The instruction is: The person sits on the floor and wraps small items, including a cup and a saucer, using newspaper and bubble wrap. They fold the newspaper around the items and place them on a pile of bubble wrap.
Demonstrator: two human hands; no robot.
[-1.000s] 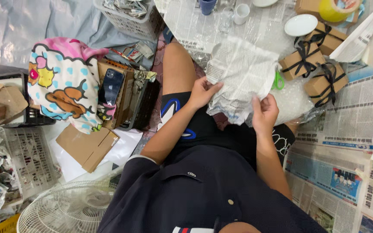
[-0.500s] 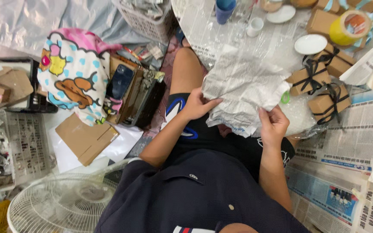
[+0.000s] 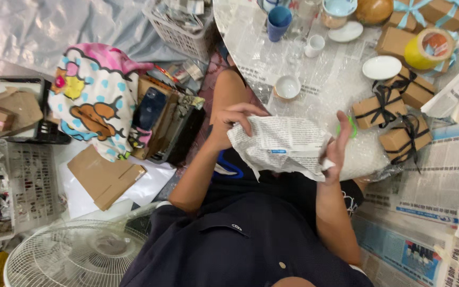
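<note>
Both arms bend inward over the lap: left hand (image 3: 235, 119) and right hand (image 3: 337, 146) clutch a newspaper-wrapped bundle (image 3: 281, 146). At one o'clock, a newspaper-covered surface (image 3: 431, 175) bears ribboned boxes (image 3: 397, 138).

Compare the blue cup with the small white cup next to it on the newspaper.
The blue cup is taller and wider; the small white cup is short and squat. The blue cup has no visible handle, while the white cup shows one on its side. The blue cup stands farther from the person's hands than the white cup. Both stand upright on the plastic-covered newspaper.
</note>
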